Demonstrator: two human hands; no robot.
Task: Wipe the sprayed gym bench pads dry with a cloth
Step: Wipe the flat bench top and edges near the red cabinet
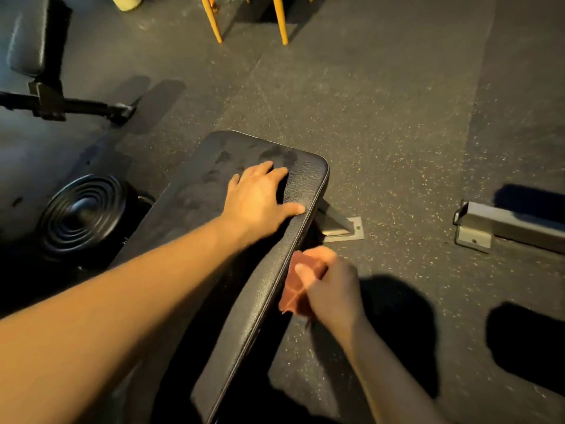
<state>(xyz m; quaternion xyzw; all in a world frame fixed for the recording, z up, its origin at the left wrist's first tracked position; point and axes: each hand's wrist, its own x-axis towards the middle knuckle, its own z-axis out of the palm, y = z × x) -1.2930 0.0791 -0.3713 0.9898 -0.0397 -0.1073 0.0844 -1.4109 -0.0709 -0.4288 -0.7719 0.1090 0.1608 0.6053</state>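
A long black bench pad (195,191) runs from the lower middle up to the centre, with dark wet patches near its far end. My left hand (258,198) lies flat on the pad's far end, fingers spread, thumb at the right edge. A reddish-brown cloth (295,289) is bunched in my right hand (330,286), which grips it against the pad's right side edge, below the top surface. The right hand is blurred.
A round black ribbed roller pad (81,214) sits left of the bench. Another black pad on a frame (29,38) stands at the top left. A metal foot plate (345,229) is bolted to the speckled rubber floor, a metal rail (504,224) lies right, yellow legs (279,19) stand beyond.
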